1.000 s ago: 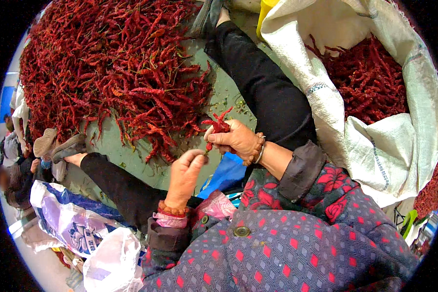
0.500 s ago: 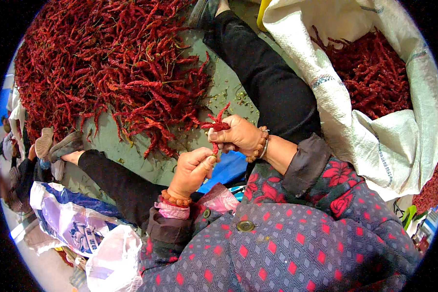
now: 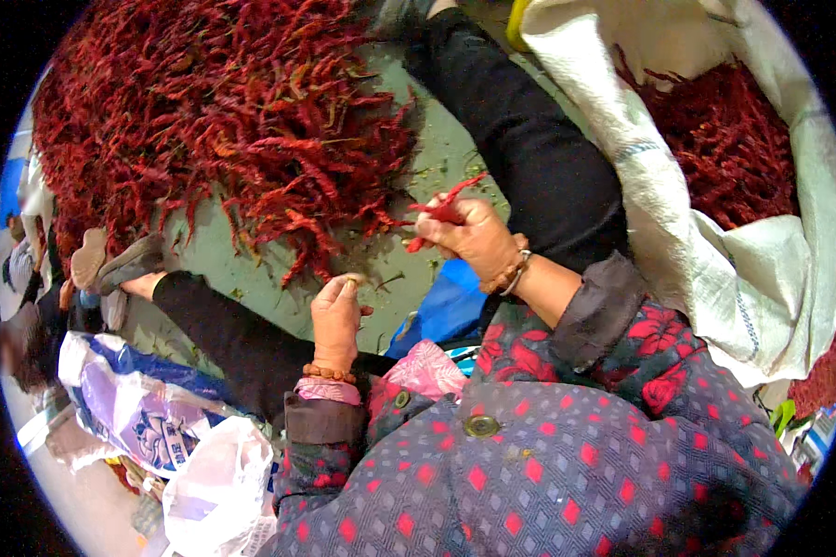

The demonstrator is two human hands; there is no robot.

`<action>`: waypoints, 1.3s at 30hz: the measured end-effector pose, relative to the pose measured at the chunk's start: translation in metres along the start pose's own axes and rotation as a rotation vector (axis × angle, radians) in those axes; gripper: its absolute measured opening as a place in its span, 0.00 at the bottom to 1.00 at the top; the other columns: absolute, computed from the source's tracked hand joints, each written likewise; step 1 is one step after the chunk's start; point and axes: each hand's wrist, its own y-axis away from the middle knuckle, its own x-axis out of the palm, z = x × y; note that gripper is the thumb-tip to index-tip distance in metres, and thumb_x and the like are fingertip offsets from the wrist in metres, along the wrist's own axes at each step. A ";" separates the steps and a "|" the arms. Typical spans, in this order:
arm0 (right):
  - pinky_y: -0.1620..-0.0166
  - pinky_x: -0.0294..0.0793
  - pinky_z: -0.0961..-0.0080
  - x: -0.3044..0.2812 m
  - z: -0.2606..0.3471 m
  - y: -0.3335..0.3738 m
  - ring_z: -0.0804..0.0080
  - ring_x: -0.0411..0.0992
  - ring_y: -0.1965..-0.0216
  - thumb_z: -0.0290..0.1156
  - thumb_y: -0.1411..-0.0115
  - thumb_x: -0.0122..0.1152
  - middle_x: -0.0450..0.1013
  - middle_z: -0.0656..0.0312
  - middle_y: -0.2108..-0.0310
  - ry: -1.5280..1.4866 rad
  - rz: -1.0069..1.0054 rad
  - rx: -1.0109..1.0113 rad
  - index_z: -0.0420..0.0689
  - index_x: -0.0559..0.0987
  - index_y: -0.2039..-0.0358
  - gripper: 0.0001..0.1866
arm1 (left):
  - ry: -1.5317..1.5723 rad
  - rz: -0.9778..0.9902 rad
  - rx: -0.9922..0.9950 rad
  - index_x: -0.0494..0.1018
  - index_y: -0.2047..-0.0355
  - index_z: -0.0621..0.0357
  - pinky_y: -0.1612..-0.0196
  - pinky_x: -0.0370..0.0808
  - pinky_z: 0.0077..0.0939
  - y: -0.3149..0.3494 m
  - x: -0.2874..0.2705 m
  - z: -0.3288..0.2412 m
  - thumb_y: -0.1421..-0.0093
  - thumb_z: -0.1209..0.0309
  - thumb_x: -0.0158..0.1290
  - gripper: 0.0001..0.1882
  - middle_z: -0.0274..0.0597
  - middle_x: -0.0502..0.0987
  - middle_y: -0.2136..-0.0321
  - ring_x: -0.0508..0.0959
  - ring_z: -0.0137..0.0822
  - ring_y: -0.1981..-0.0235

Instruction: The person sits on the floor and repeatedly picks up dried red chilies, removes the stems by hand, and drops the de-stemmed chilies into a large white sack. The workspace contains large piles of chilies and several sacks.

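Observation:
Several wrinkled red chili peppers (image 3: 449, 206) stick out of my right hand (image 3: 478, 243), which is closed round them above the floor between my legs. Lower and to the left, my left hand (image 3: 335, 320) is raised with thumb and fingers pinched together. Whatever its fingertips hold, if anything, is too small to make out. A thin dark stem (image 3: 392, 278) shows against the floor just right of the left fingertips. Ahead of both hands lies a big heap of red chili peppers (image 3: 232, 121), its near edge close to the left hand.
At right stands a white woven sack (image 3: 646, 176) with chili peppers (image 3: 724, 139) inside. My black-trousered legs (image 3: 520, 121) spread around the floor (image 3: 279, 311). Plastic bags (image 3: 149, 408) lie at left, near another person's shoes (image 3: 125, 265). A blue cloth or sheet (image 3: 446, 306) is between my legs.
My hands have drawn apart. The left has moved back and left, off the chili pepper; the right has moved slightly up and right, still holding the chili peppers.

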 end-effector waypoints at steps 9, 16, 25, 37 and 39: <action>0.82 0.59 0.87 -0.009 -0.012 -0.010 0.86 0.61 0.85 0.33 0.50 0.58 0.68 0.69 0.82 -0.063 -0.092 0.076 0.44 0.72 0.75 0.07 | -0.908 -0.409 0.210 0.68 0.67 0.60 0.76 0.68 0.29 -0.045 -0.114 0.017 0.51 0.69 0.49 0.12 0.46 0.72 0.78 0.72 0.40 0.80; 0.83 0.60 0.86 -0.011 -0.006 -0.009 0.84 0.62 0.86 0.34 0.50 0.58 0.68 0.67 0.82 -0.028 -0.100 0.167 0.44 0.71 0.76 0.08 | -1.198 -0.431 0.155 0.69 0.71 0.59 0.67 0.68 0.38 -0.056 -0.106 0.015 0.53 0.66 0.52 0.12 0.52 0.73 0.74 0.72 0.51 0.70; 0.82 0.62 0.84 -0.013 -0.012 -0.008 0.83 0.63 0.85 0.36 0.50 0.58 0.68 0.68 0.83 0.007 -0.083 0.117 0.44 0.71 0.80 0.10 | -1.336 -0.367 0.038 0.68 0.69 0.59 0.65 0.68 0.38 -0.057 -0.102 0.020 0.53 0.63 0.52 0.14 0.50 0.71 0.71 0.71 0.49 0.66; 0.78 0.61 0.88 -0.001 0.006 -0.002 0.88 0.61 0.80 0.32 0.50 0.58 0.64 0.74 0.82 0.086 0.266 0.222 0.45 0.73 0.72 0.07 | -0.043 -0.002 -0.040 0.65 0.66 0.60 0.82 0.58 0.11 0.051 -0.039 -0.026 0.47 0.74 0.45 0.08 0.34 0.69 0.79 0.62 0.19 0.84; 0.76 0.63 0.86 0.001 0.003 0.006 0.87 0.61 0.80 0.33 0.54 0.62 0.68 0.71 0.78 0.130 0.342 0.326 0.44 0.75 0.70 0.11 | -0.085 0.130 0.056 0.65 0.65 0.61 0.77 0.62 0.12 0.054 -0.004 -0.035 0.47 0.74 0.45 0.08 0.33 0.68 0.77 0.66 0.20 0.79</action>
